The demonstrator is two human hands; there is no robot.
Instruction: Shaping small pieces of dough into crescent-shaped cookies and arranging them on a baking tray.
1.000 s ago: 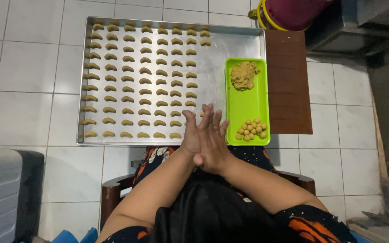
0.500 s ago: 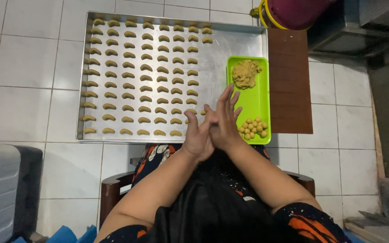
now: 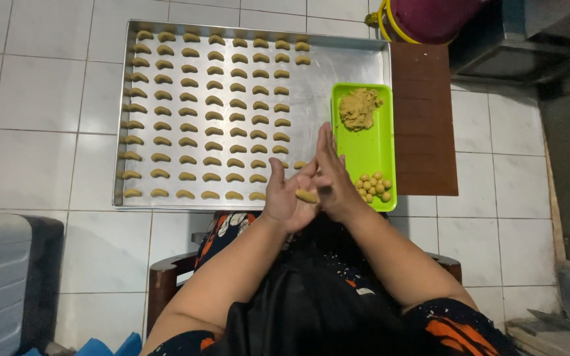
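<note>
A small roll of tan dough lies between my palms. My left hand is underneath it, palm up, and my right hand presses against it edge-on with straight fingers. Both hands hover over the near edge of a large metal baking tray on the tiled floor. The tray holds several rows of crescent-shaped dough pieces. A green rectangular tray at its right side carries a lump of dough and a heap of small dough balls.
A dark brown wooden board lies right of the green tray. A maroon container with a yellow ring stands at the top. A grey case sits at the lower left, and a wooden stool edge shows under my lap.
My hands have slid against each other; the right hand has moved forward over the left and the dough roll now shows between the palms. The view has shifted slightly.
</note>
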